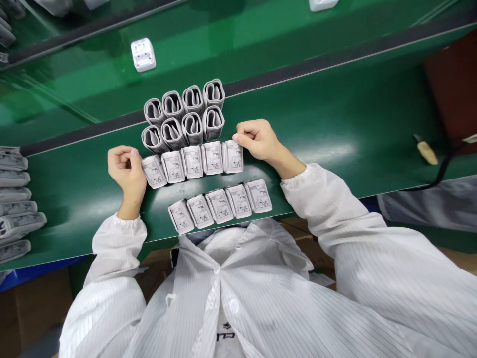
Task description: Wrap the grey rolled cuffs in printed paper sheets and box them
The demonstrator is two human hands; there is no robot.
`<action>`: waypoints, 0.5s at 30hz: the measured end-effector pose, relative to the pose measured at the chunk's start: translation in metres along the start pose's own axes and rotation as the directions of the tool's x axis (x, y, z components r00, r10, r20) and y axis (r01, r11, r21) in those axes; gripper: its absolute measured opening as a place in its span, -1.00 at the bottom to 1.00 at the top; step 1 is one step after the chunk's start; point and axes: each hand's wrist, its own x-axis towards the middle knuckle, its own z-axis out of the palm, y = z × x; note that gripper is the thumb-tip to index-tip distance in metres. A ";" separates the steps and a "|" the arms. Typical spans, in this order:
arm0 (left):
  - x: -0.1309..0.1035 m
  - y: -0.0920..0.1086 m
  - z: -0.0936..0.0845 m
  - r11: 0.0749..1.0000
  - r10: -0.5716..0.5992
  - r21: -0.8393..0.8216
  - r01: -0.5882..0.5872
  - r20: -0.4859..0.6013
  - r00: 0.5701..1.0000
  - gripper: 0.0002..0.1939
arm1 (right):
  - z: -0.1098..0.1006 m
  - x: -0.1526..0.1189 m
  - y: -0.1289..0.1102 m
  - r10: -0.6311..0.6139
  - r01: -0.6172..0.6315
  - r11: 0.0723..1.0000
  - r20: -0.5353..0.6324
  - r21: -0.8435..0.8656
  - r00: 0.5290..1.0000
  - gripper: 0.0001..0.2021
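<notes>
Several rolled grey blood pressure cuffs (193, 161) with printed line drawings stand side by side on the green bench, between my two hands. My left hand (127, 171) has its fingers curled and its thumb against the leftmost cuff (154, 172). At the other end, my right hand (261, 140) is closed, thumb and finger at the top corner of the rightmost cuff (233, 157). Nearer my body lies another row of rolled cuffs (219, 205), touched by neither hand. Behind the middle row, two more rows of cuffs (192, 127) show their coiled ends.
More cuffs (17, 194) lie stacked at the bench's left edge. White socket boxes (143, 54) sit on the raised green surface beyond the dark strip. A tool with a yellowish handle (427, 151) lies at right, near a brown object (454, 89) and a black cable.
</notes>
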 end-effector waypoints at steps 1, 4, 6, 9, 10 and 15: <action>0.000 0.000 0.000 1.000 -0.005 0.009 0.005 -0.001 1.000 -0.73 | 0.000 0.000 0.000 0.004 -0.004 1.000 0.000 0.000 1.000 -0.19; 0.000 0.000 0.000 1.000 -0.009 0.008 0.009 -0.002 1.000 -0.72 | 0.000 0.000 -0.001 0.008 -0.008 1.000 0.000 0.003 1.000 -0.19; 0.000 0.000 0.000 1.000 -0.007 -0.010 0.007 -0.002 1.000 -0.71 | 0.000 -0.001 0.000 0.004 -0.004 1.000 0.001 0.007 1.000 -0.20; 0.000 0.000 0.000 1.000 -0.023 -0.019 0.023 -0.003 1.000 -0.68 | 0.000 -0.001 0.000 -0.007 0.007 1.000 -0.001 0.012 1.000 -0.20; 0.000 0.000 0.000 0.999 -0.032 -0.016 0.032 -0.004 0.999 -0.68 | 0.000 -0.001 -0.001 -0.008 0.008 1.000 -0.002 0.012 1.000 -0.20; 0.000 0.001 0.000 1.000 -0.024 -0.009 0.024 0.001 1.000 -0.67 | 0.000 0.000 -0.001 0.005 -0.005 1.000 0.000 -0.004 1.000 -0.19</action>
